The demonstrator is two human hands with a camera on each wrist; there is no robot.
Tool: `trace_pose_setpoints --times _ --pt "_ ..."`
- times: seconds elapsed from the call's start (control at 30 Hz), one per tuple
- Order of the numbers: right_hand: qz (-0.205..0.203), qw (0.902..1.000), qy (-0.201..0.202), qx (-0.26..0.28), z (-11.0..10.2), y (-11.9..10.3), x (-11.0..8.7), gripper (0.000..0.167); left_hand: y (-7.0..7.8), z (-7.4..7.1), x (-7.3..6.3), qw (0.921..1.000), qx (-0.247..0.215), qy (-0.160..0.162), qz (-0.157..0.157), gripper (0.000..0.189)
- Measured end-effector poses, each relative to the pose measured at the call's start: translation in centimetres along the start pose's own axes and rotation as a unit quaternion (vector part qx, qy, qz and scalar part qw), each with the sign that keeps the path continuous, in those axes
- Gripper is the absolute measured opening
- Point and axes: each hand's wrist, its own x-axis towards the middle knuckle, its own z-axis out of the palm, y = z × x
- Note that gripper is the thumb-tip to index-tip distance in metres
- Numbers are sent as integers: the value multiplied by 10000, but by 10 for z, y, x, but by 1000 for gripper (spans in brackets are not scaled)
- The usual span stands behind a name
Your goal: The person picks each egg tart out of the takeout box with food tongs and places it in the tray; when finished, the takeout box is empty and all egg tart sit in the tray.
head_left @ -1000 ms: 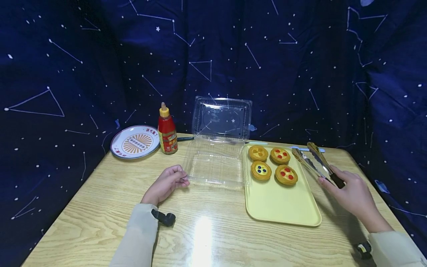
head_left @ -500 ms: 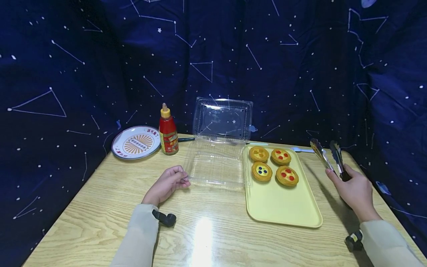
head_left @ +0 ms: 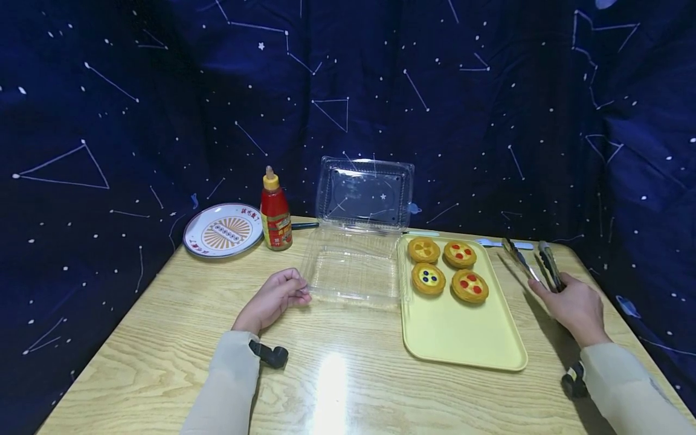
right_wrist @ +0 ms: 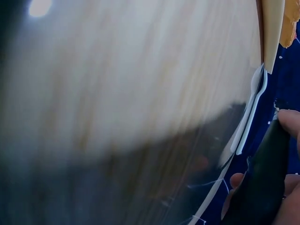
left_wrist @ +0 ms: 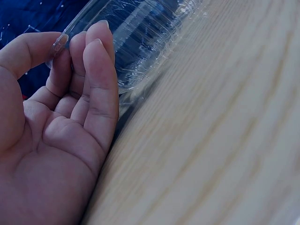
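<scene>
My left hand (head_left: 274, 302) pinches the near left corner of a clear plastic clamshell box (head_left: 353, 272) between thumb and forefinger. In the left wrist view the thumb tip presses the rim of the box (left_wrist: 145, 42). The box lies with its lid (head_left: 364, 193) raised. My right hand (head_left: 579, 308) grips metal tongs (head_left: 523, 261) to the right of the yellow tray (head_left: 462, 338). Nothing is between the spread tong tips. Their black handle (right_wrist: 262, 173) fills part of the right wrist view. Several egg tarts, including a blue-dotted tart (head_left: 428, 278) and a red-dotted tart (head_left: 470, 286), sit on the tray's far half.
A printed plate (head_left: 223, 232) and a red sauce bottle (head_left: 276, 217) stand at the back left. A pale plastic fork (head_left: 489, 243) lies behind the tray, near the tongs. A pale green handle (head_left: 423, 233) shows behind the box. A starry curtain (head_left: 348, 78) hangs behind the table.
The tongs have swung right, away from the tray's far right edge, then dropped lower toward the table. My left hand has stayed on the box, and the tarts have not moved.
</scene>
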Motion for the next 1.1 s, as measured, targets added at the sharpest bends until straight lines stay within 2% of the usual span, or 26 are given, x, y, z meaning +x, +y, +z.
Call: trace_pose_setpoints --times 0.1,0.3,0.53,0.9,1.1 --pt "46 9997 -195 -115 1 1 0 78 0 0 0 10000 -3 -5 20 11" --pt "94 9973 -665 -286 2 2 1 68 1 -1 -1 10000 -18 -53 33 11" --pt "244 9903 -1278 -485 -4 2 3 92 1 2 -1 10000 -8 -17 59 11" --pt "77 9873 -1534 -415 -2 1 1 97 0 1 3 10000 16 29 8 10" --pt "-123 9881 -1485 -369 -2 -4 3 95 5 6 -1 9991 272 299 -105 11"
